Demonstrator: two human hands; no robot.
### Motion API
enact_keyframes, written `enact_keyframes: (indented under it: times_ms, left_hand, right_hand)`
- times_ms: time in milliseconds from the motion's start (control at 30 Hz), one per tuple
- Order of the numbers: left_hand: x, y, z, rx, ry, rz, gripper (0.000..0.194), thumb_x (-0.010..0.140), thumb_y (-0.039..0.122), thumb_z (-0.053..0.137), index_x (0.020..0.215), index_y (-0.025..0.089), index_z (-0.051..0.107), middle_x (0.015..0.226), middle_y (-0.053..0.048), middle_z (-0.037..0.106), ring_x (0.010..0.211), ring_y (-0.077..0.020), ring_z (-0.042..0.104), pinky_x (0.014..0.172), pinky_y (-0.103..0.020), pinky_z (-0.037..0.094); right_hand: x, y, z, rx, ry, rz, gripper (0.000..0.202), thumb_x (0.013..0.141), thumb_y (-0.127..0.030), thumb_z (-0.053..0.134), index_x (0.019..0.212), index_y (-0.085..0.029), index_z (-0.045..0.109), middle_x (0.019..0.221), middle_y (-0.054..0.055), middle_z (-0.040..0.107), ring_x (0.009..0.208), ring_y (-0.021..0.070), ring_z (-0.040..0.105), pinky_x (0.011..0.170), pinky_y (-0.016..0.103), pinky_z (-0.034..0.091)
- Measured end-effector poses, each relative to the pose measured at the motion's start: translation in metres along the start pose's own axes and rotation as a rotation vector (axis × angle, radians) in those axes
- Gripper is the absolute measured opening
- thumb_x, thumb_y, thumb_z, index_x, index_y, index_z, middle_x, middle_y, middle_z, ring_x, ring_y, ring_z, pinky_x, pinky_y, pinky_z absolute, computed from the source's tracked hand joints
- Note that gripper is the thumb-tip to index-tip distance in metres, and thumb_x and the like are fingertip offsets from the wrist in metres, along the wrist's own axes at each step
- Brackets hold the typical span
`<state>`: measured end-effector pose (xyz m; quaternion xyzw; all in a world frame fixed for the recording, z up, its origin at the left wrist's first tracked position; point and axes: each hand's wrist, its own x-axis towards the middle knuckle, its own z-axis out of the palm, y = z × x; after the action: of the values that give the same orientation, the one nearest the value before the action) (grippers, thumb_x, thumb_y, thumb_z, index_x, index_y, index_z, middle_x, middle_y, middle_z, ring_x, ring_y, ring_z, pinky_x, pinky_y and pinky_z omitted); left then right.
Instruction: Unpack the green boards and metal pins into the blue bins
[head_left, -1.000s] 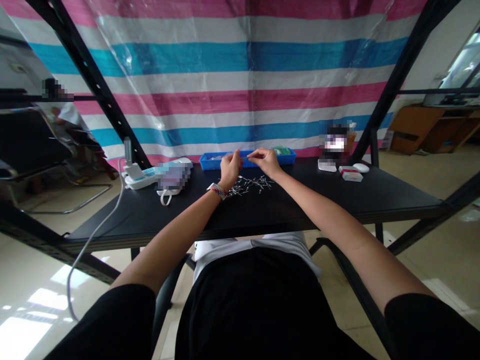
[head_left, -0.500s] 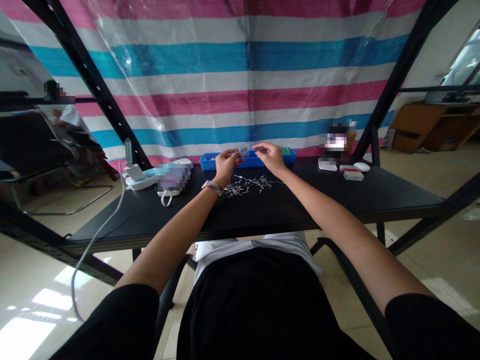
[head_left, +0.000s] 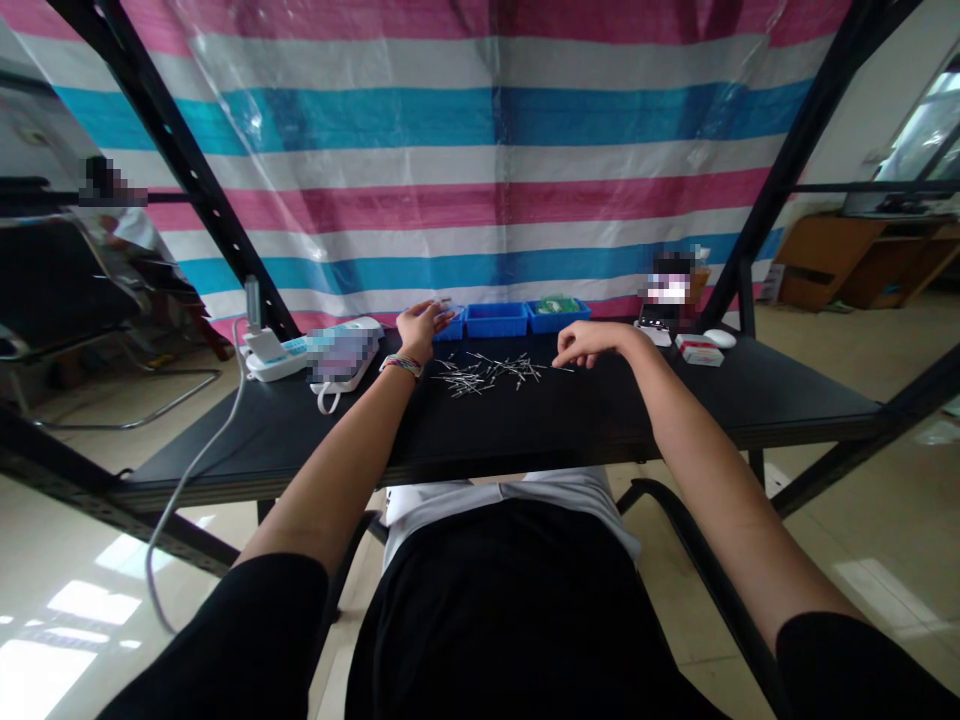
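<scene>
My left hand is raised at the front of the blue trays, closed on a small clear plastic piece that looks like a little bag. My right hand is low over the tabletop, fingertips pinched together at the end of one thin silvery pin. Whether that pin is gripped or just touched is hard to see. Between the hands lies a loose heap of similar thin metal pins, rivet-like in shape. Behind them stand the blue middle tray and a blue right tray with greenish clear material in it.
On the black table, a white power strip and a blurred device lie left. At right are a small box, a white mouse-like object and a blurred-out item. A striped sheet hangs behind.
My hands have come apart. The left moved left with the clear piece; the right moved right and down to a pin on the table. More of the blue trays shows.
</scene>
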<state>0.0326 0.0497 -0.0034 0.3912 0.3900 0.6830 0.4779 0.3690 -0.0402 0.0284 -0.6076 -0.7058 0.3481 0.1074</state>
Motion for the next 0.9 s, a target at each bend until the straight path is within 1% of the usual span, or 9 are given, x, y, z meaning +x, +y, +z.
enact_keyframes:
  times_ms: [67,167,367,500,567,633,733,833,900]
  left_hand:
    - [0.003,-0.003,-0.002,0.003,-0.007,-0.005,0.014,0.097,0.01,0.072,0.111,0.005,0.069,0.102,-0.016,0.08,0.081,-0.0176,0.082,0.082,-0.029,0.066]
    - [0.006,-0.006,-0.003,0.014,-0.025,-0.017,0.018,0.098,0.014,0.073,0.114,0.006,0.068,0.109,-0.019,0.08,0.087,-0.0205,0.083,0.087,-0.033,0.067]
    - [0.007,-0.008,0.0,0.059,-0.054,0.003,0.032,0.096,0.014,0.069,0.127,0.008,0.066,0.104,-0.015,0.079,0.084,-0.019,0.082,0.088,-0.033,0.067]
    - [0.0,-0.011,0.003,0.321,-0.13,0.155,0.033,0.089,0.018,0.069,0.122,0.014,0.072,0.094,-0.008,0.078,0.075,-0.0168,0.076,0.079,-0.033,0.065]
    - [-0.004,-0.01,0.002,0.526,-0.246,0.277,0.028,0.086,0.026,0.072,0.113,0.017,0.076,0.09,-0.007,0.077,0.078,-0.0192,0.075,0.081,-0.035,0.064]
    - [-0.01,-0.006,-0.002,0.746,-0.443,0.377,0.027,0.086,0.036,0.074,0.106,0.018,0.079,0.094,-0.009,0.08,0.087,-0.0236,0.076,0.088,-0.038,0.063]
    - [-0.026,0.003,-0.015,1.054,-0.783,0.444,0.05,0.094,0.055,0.065,0.124,0.018,0.08,0.123,-0.015,0.081,0.116,-0.0319,0.075,0.11,-0.045,0.057]
    - [-0.051,0.008,-0.029,1.356,-0.94,0.435,0.075,0.106,0.067,0.038,0.166,0.025,0.054,0.172,-0.013,0.053,0.161,-0.0364,0.046,0.132,-0.054,0.034]
    - [-0.068,0.006,-0.035,1.507,-0.967,0.352,0.076,0.111,0.065,0.023,0.177,0.03,0.033,0.183,-0.009,0.033,0.171,-0.0386,0.026,0.134,-0.063,0.025]
  right_hand:
    - [-0.006,0.006,0.0,0.055,-0.11,0.014,0.054,0.055,-0.042,0.109,0.086,-0.014,0.074,0.082,0.007,0.075,0.078,0.0205,0.072,0.071,0.033,0.066]
    - [-0.006,0.009,0.004,0.083,-0.14,-0.021,0.051,0.051,-0.034,0.11,0.083,-0.014,0.076,0.08,0.007,0.077,0.074,0.0197,0.073,0.072,0.033,0.067]
    - [0.004,-0.009,0.027,0.037,-0.015,-0.164,0.018,0.068,-0.013,0.094,0.075,-0.015,0.077,0.073,0.004,0.076,0.061,0.0155,0.069,0.063,0.027,0.06]
    - [0.008,-0.025,0.047,-0.066,0.143,-0.272,0.014,0.075,-0.004,0.082,0.08,-0.016,0.082,0.079,0.003,0.081,0.07,0.0174,0.074,0.07,0.026,0.059]
    - [0.01,-0.03,0.056,-0.134,0.247,-0.336,0.018,0.079,-0.001,0.076,0.085,-0.016,0.084,0.086,0.005,0.083,0.082,0.0198,0.078,0.079,0.027,0.059]
    - [0.012,-0.033,0.066,-0.17,0.362,-0.368,0.022,0.084,-0.001,0.072,0.093,-0.015,0.085,0.095,0.007,0.084,0.091,0.022,0.079,0.086,0.029,0.06]
    - [0.015,-0.032,0.083,-0.185,0.52,-0.377,0.026,0.096,-0.014,0.069,0.117,-0.013,0.083,0.118,0.015,0.083,0.109,0.0267,0.079,0.101,0.036,0.059]
    - [0.017,-0.03,0.101,-0.216,0.476,-0.352,0.053,0.108,-0.04,0.062,0.151,-0.01,0.067,0.153,0.024,0.067,0.145,0.0333,0.064,0.124,0.044,0.047]
    - [0.019,-0.029,0.111,-0.245,0.356,-0.317,0.072,0.112,-0.056,0.051,0.166,-0.008,0.052,0.172,0.025,0.047,0.164,0.0365,0.042,0.135,0.048,0.033]
